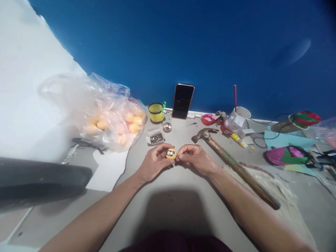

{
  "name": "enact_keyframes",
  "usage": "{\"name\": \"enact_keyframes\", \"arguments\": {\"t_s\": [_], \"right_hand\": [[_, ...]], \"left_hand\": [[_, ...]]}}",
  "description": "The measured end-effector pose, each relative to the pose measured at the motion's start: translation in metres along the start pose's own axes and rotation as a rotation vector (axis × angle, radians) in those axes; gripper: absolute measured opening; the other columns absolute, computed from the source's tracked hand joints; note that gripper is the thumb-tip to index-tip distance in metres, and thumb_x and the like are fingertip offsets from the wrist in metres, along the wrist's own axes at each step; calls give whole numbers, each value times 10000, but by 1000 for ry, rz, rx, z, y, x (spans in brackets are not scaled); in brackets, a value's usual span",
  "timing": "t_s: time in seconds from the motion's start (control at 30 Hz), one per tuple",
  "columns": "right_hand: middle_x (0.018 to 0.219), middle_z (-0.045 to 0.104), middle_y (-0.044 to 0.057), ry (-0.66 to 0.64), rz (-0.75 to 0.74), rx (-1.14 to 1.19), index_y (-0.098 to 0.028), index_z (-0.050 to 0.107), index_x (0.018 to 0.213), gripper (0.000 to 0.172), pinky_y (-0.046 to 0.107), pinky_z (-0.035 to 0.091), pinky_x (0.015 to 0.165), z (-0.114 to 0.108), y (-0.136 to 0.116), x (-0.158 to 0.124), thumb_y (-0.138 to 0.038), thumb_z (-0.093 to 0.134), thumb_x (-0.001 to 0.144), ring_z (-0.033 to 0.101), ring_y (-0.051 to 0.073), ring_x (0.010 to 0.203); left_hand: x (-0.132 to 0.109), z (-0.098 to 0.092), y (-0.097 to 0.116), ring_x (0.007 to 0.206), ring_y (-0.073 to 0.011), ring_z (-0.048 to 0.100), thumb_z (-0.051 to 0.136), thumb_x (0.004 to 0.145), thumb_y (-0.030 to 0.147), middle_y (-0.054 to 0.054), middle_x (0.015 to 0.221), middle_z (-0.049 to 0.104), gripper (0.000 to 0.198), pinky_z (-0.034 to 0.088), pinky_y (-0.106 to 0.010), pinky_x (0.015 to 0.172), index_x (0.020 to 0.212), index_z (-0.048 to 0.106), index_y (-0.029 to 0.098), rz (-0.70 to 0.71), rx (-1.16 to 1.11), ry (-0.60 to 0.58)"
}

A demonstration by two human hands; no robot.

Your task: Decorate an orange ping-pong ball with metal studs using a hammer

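Note:
My left hand (154, 161) holds a small yellow ball (171, 153) with shiny metal studs on its front, fingers curled round it. My right hand (195, 159) pinches at the ball's right side with thumb and forefinger closed; what lies between them is too small to make out. Both hands hover just above the grey table (170, 196), in its middle. A small open box of metal studs (156, 138) lies just beyond the left hand.
A clear plastic bag of yellow balls (110, 115) sits at the left. A hammer (233, 164) lies diagonally to the right. A phone (183, 101) leans on the blue wall, with a yellow cup (156, 112), white mug (237, 119) and craft scraps (288, 155) nearby.

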State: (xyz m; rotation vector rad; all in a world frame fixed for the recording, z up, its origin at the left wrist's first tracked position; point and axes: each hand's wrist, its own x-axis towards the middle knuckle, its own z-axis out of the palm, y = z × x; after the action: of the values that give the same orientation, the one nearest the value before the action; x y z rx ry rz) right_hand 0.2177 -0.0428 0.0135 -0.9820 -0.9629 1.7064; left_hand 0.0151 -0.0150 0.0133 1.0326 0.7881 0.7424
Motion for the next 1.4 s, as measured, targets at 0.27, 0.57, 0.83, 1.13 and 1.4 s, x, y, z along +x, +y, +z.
{"name": "enact_keyframes", "arguments": {"t_s": [0.27, 0.57, 0.83, 1.13, 1.4], "right_hand": [[654, 711, 34, 64, 47, -5, -157, 758, 744, 271, 228, 304, 476, 2, 0, 1, -333, 938, 645, 448, 70, 491], [594, 679, 16, 98, 90, -49, -146, 757, 713, 260, 223, 279, 460, 7, -6, 1, -322, 927, 623, 419, 60, 464], [575, 671, 21, 99, 89, -63, -144, 761, 723, 249, 222, 275, 457, 5, -3, 1, -312, 919, 629, 437, 67, 465], [582, 677, 26, 88, 103, -63, -139, 759, 727, 270, 222, 292, 462, 5, -4, 2, -324, 924, 619, 445, 66, 463], [581, 684, 34, 92, 91, -55, -136, 755, 709, 288, 225, 299, 453, 7, -5, 2, -337, 936, 611, 439, 66, 454]], "left_hand": [[-1, 4, -1, 754, -142, 683, 928, 669, 275, -12, 857, 702, 493, 613, -264, 680, 1053, 645, 147, 33, 19, 41], [-2, 4, -4, 776, -157, 705, 929, 661, 273, -18, 860, 716, 496, 605, -260, 690, 1043, 638, 149, 47, 81, 43], [-1, 4, -2, 757, -150, 676, 941, 644, 302, -11, 845, 696, 492, 599, -267, 683, 1009, 645, 154, 67, 124, 58], [-1, 5, -2, 723, -134, 651, 959, 610, 296, 0, 821, 681, 520, 592, -256, 669, 998, 642, 154, 38, 114, 62], [-2, 7, -3, 723, -132, 648, 963, 605, 306, 8, 804, 667, 538, 597, -258, 666, 986, 616, 152, 36, 83, 79]]}}
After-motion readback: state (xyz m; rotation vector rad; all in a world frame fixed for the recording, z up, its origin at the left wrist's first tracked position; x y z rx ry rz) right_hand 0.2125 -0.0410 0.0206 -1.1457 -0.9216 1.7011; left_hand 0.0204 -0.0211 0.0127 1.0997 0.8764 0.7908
